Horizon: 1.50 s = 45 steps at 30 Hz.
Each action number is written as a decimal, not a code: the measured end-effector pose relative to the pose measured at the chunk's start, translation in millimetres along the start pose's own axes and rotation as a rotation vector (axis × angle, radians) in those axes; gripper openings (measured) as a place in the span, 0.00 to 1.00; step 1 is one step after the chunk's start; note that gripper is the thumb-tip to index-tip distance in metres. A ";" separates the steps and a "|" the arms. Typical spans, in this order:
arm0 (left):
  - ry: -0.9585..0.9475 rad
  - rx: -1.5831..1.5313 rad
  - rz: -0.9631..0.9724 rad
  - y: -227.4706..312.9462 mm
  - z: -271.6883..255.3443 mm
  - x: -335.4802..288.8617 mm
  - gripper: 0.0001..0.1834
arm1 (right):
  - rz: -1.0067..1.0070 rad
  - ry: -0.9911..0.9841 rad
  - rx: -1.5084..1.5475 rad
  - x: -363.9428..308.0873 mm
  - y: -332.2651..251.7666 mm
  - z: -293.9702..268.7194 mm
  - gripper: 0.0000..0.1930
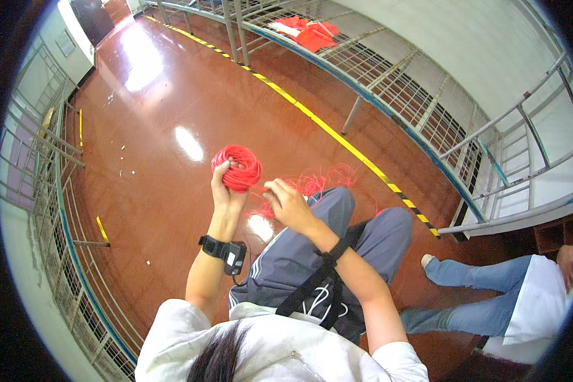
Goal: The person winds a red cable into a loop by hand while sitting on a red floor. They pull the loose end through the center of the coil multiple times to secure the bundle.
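Observation:
My left hand (225,186) is wrapped round a ball of red cord (247,167), with the thumb pressed into its middle. Just right of it, my right hand (286,202) has its fingers closed in a pinch on a strand of red cord that runs toward the ball. A loose tangle of red cord (328,179) spreads beyond my right hand, above my knees. Some loops of it hang between my two hands. Part of the tangle is hidden behind my right hand and my grey trousers (328,210).
Metal bed frames (379,95) line the right side, and more bed frames (70,254) stand at the left. Red-orange cloth (315,35) lies on the far right frame. Yellow-and-black tape (337,134) crosses the brown floor. A person in blue jeans (474,277) is close at my right.

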<state>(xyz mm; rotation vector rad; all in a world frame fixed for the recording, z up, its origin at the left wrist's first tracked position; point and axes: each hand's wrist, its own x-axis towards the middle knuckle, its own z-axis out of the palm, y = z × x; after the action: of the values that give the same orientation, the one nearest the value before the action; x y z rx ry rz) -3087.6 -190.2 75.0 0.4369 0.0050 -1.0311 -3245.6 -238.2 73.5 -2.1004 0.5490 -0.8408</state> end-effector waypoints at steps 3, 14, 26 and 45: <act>0.034 -0.111 -0.048 2.0 -0.8 6.3 0.09 | 0.043 -0.007 0.034 0.1 7.5 3.0 0.07; 0.129 -0.104 -0.130 -1.6 -8.0 12.1 0.08 | 0.369 -0.646 0.676 -2.6 57.9 9.3 0.22; 0.232 -0.047 -0.011 16.7 -48.6 49.8 0.08 | 0.392 -0.529 0.379 -30.0 114.9 45.4 0.16; 0.044 0.082 -0.002 62.4 18.7 22.8 0.10 | -0.079 -0.101 -0.479 71.0 41.7 -43.4 0.08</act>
<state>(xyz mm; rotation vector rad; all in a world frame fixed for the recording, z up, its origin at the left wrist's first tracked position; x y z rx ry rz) -3027.7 -188.5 109.2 0.5338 0.0027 -1.0262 -3232.1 -329.2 87.3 -2.5989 0.6666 -0.6886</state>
